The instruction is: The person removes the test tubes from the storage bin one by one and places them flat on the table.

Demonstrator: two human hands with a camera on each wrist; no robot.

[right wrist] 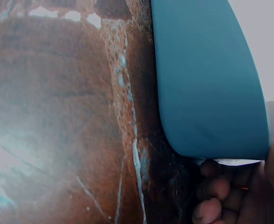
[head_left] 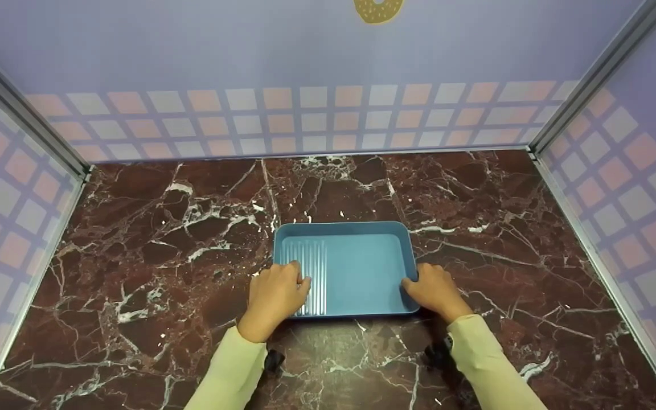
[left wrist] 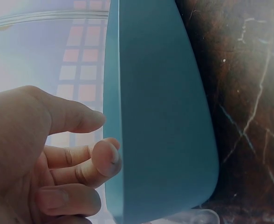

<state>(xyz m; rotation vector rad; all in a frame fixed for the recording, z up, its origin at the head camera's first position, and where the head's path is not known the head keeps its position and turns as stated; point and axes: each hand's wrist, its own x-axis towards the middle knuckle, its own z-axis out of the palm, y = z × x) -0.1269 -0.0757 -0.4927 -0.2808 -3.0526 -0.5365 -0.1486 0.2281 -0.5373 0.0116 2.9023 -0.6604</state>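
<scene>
A blue rectangular tray (head_left: pixel 365 273) lies on the table, with raised ribs (head_left: pixel 318 285) along its left part. My left hand (head_left: pixel 277 290) is over the tray's left edge. In the left wrist view its thumb and loosely bent fingers are apart with nothing between them, and a fingertip (left wrist: pixel 106 156) overlaps the rim; whether it touches cannot be told. My right hand (head_left: pixel 433 287) grips the right edge, thumb over the rim. The right wrist view has its curled fingers (right wrist: pixel 214 189) outside the tray's end wall; the thumb is mostly hidden there.
The table (head_left: pixel 151 273) is dark red marble with white veins. A back wall (head_left: pixel 282 62) and side walls with pastel checks enclose it. Small pale specks (head_left: pixel 342 215) show behind the tray. Part of a clear rounded thing (left wrist: pixel 197 216) shows under the tray's corner.
</scene>
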